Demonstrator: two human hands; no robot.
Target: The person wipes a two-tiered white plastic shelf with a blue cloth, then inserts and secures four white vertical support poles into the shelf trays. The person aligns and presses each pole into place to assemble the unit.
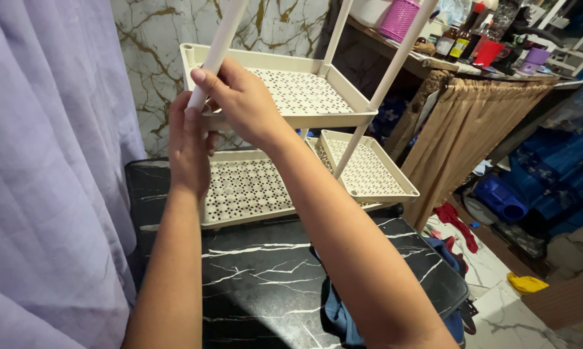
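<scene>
Here both hands meet at the near left corner of a cream plastic rack: the right hand (240,97) has its fingers (204,79) closed around a white pole (217,48) just above the upper tray (291,90), and the left hand (188,145) wraps the same pole just beneath that tray's edge. A lower tray (246,190) rests on the black marble-patterned desk (265,271), and a third tray (369,169) juts past the desk's right edge. On the left a lilac curtain (46,161) hangs close against the desk, leaving little room on that side; behind the rack stands a white wall with gold veins (149,39). To the right the floor drops away, with a yellow cloth (525,282), a red cloth (456,220) and a blue tub (501,199) lying about. A brown curtain (466,129) hangs below a shelf that carries a pink basket (399,19), bottles with yellow labels (459,44) and a red cup (488,52).
</scene>
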